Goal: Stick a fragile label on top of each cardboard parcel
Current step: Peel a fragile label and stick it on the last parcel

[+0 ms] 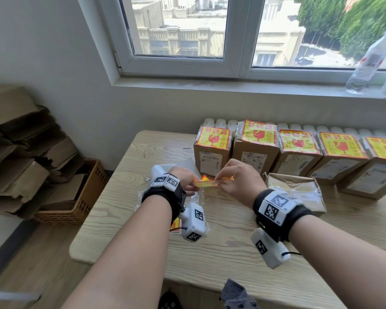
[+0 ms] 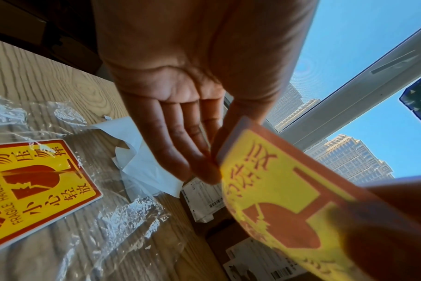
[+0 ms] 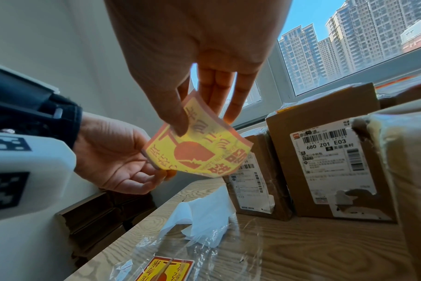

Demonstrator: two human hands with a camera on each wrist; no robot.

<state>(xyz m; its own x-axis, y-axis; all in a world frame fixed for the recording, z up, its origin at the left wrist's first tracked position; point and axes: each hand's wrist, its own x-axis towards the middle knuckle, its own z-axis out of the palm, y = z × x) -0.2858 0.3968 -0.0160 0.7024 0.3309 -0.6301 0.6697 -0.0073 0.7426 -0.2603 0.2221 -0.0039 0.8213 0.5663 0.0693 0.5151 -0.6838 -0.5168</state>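
Two hands, one label in the air

Left hand (image 1: 186, 177) and right hand (image 1: 236, 177) each pinch an end of the fragile label (image 3: 197, 150), above the table (image 1: 210, 253). Five labelled parcels (image 1: 255, 150) line the back edge; bare parcel (image 1: 299, 192) sits near the right wrist.

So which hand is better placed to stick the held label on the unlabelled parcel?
Probably the right hand: it pinches the yellow-and-red fragile label and is nearer the unlabelled brown cardboard parcel than the left hand.
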